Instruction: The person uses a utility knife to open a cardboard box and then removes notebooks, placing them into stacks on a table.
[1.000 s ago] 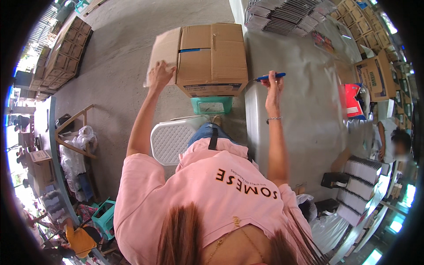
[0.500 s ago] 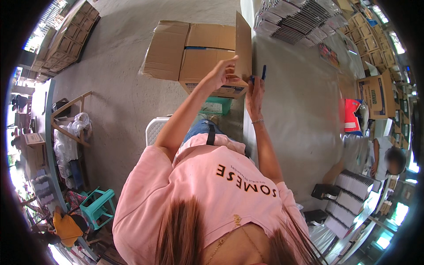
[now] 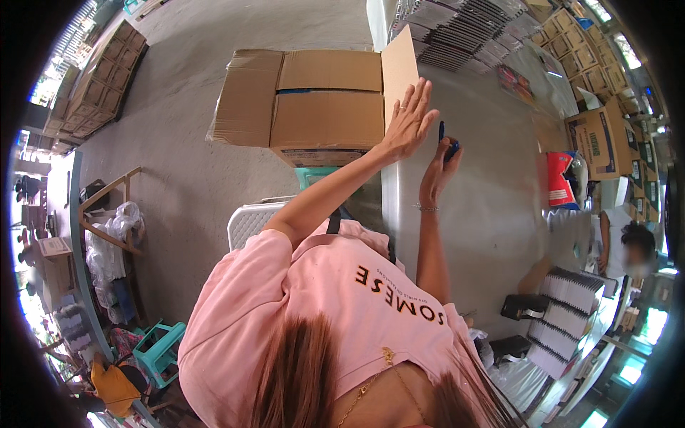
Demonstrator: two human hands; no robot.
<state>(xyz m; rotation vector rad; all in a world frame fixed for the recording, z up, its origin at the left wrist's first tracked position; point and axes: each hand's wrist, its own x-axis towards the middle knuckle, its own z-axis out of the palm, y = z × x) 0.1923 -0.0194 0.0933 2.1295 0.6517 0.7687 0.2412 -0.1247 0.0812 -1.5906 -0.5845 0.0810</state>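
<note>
A brown cardboard box [image 3: 330,118] stands in front of me, its two long flaps folded inward with a narrow blue strip showing between them. Its left end flap [image 3: 246,96] lies spread outward, and the right one [image 3: 399,68] sticks up. My left hand [image 3: 408,123] is open, fingers stretched out, at the upright flap's lower part; whether it touches is unclear. To its right, over the grey tabletop [image 3: 492,157], my right hand [image 3: 442,170] is closed around a small blue tool [image 3: 449,146] with a slim upright part; its exact kind cannot be made out.
A teal stand [image 3: 314,176] is under the box, and a white seat [image 3: 257,222] is beside me. Stacks of spiral-bound books [image 3: 464,32] fill the table's far end, with more [image 3: 564,314] near right. A person [image 3: 619,246] is at the right.
My left hand has moved right, from above the box to its upright right flap, and its fingers have straightened. My right hand has moved right and slightly nearer, away from the box corner, with the blue tool.
</note>
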